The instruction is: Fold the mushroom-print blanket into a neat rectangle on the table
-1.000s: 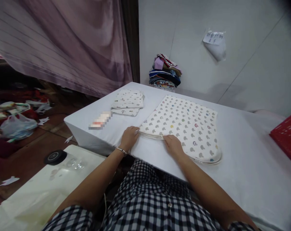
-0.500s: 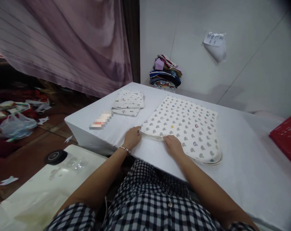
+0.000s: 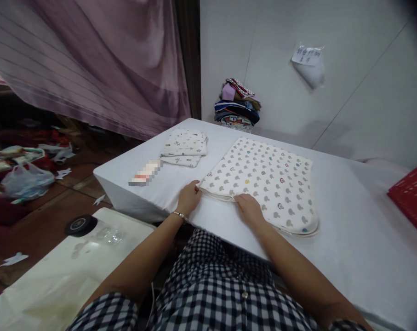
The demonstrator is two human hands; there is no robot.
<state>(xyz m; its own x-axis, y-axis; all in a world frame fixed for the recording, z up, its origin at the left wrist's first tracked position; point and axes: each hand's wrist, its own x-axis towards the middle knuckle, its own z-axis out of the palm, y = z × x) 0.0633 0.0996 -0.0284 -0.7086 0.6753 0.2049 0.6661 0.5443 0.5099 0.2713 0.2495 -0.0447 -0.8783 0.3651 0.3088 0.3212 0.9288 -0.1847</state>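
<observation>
A white cloth printed with grey and coloured motifs lies folded in layers on the white-covered table. My left hand, with a bracelet at the wrist, is closed on the cloth's near left corner; its fingertips are partly hidden. Along the near edge, my right hand grips the layered border, thumb and fingers about it. Farther back on the left rests a smaller folded white cloth with a small sparse print, touched by neither hand.
A blurred-out item lies on the table's left side. Stacked folded clothes stand at the wall behind. A red basket is at the far right. Lower left, a pale side table bears a round black object.
Almost nothing differs. My left hand has shifted very slightly left at the cloth's corner; my right hand and the cloth look the same.
</observation>
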